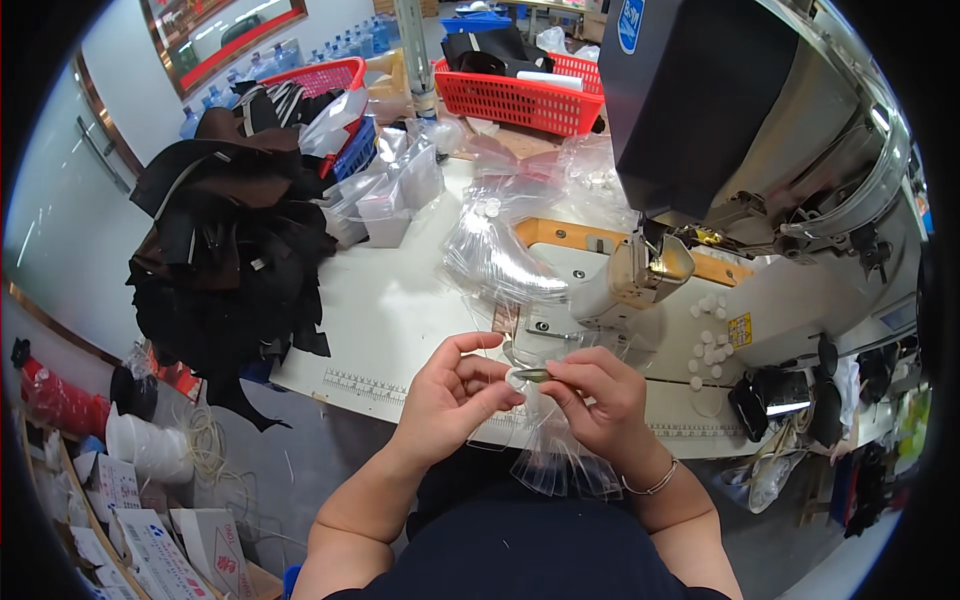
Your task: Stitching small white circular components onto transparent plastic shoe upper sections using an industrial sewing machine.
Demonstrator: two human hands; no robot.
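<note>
In front of my body, at the table's near edge, my two hands meet. My left hand [447, 397] pinches a small white round disc [515, 380] between thumb and fingers. A slim, shiny metal tool [534, 375] is pinched in my right hand [603, 400], its tip at the disc; its exact kind is hard to make out. Clear plastic strips [565, 460] fan down below my right hand over the table edge. Just beyond my hands stands a sewing machine's arm [625, 285]. Left of it lies a fanned pile of clear plastic pieces [500, 250].
Several white discs [712, 350] lie on the white table [375, 300] at the right. Black fabric pieces [225, 250] heap up at the left and hang over the edge. Red baskets [520, 98] stand behind. A large dark machine housing [690, 100] rises at the right.
</note>
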